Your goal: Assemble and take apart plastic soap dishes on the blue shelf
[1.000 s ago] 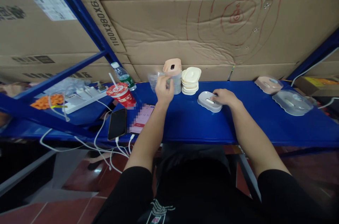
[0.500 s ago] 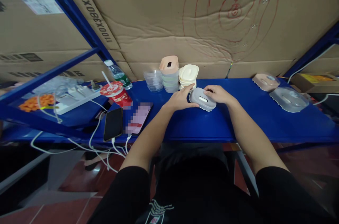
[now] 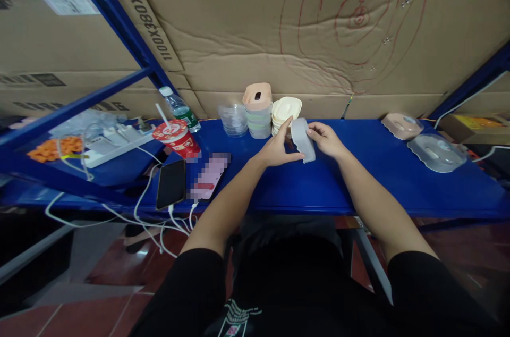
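Note:
Between my hands a grey plastic cover (image 3: 303, 139) with a wavy edge is tipped on its side above the blue table. My left hand (image 3: 277, 146) grips it from the left, thumb along the lower edge and fingers behind. On the upper right edge, the fingers of my right hand (image 3: 323, 138) are closed. Just behind my left hand stands a stack of cream lids (image 3: 286, 109), partly hidden by that hand. Beside it rises a stack of grey and greenish covers (image 3: 258, 123), topped by a peach cover (image 3: 257, 97) with an oval slot. Clear plastic pieces (image 3: 232, 120) are stacked to their left.
A red drink cup (image 3: 179, 140) with a straw, a water bottle (image 3: 183, 111) and two phones, one a black phone (image 3: 171, 184) on a cable, are at left. At right lie a peach cover (image 3: 401, 125) and a translucent cover (image 3: 436, 152). Cardboard (image 3: 239, 34) stands behind.
The grey cover has been turned from lying face-up, slot showing, onto its side, so its wavy rim faces down and the slot is out of sight. Both hands stay on it.

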Demonstrator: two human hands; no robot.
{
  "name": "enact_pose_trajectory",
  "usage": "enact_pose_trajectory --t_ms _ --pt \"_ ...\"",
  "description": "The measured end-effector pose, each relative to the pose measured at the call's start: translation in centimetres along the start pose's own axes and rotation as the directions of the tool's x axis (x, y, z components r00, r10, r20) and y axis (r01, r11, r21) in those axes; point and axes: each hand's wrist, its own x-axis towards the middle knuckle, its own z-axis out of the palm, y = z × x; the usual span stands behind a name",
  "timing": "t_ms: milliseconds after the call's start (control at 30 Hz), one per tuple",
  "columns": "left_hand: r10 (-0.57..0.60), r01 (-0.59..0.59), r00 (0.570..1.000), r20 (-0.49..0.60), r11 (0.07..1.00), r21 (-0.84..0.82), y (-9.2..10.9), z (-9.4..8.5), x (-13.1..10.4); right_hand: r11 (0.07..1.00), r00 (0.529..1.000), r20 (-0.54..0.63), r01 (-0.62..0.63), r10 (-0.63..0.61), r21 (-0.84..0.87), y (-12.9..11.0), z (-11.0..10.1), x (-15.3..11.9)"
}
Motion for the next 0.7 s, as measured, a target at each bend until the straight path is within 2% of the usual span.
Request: enact_pose_trajectory --t_ms 200,300,400,533,600,700 --pt "-0.017 0.016 0.995 0.099 1.0 0.017 -0.4 0.8 0.3 1.0 0.99 -0.139 0.022 -0.019 0.022 0.4 0.3 0.2" --pt "-0.043 0.039 0.992 0.116 0.999 0.036 -0.4 1.3 0.3 0.999 0.987 -0.159 0.039 -0.037 0.008 0.8 0.9 0.1" --pt "-0.041 0.043 0.995 0.093 0.999 -0.023 -0.5 1.4 0.4 0.999 0.995 -0.098 0.033 -0.029 0.041 0.7 1.3 0.0" --pt "-0.028 0.022 0.999 -0.037 0.99 -0.14 -0.6 0.9 0.6 0.992 0.987 0.101 0.117 -0.122 0.056 -0.1 1.6 -0.6" --pt "-0.013 0.001 0.996 -0.084 0.989 -0.148 -0.7 0.4 0.7 0.988 0.975 0.164 0.151 -0.151 0.013 -0.7 1.8 -1.0" --pt "0.01 -0.018 0.995 -0.098 0.996 -0.082 -0.7 -0.1 0.6 0.994 0.978 0.179 0.113 -0.111 -0.004 -1.3 2.0 -1.4"
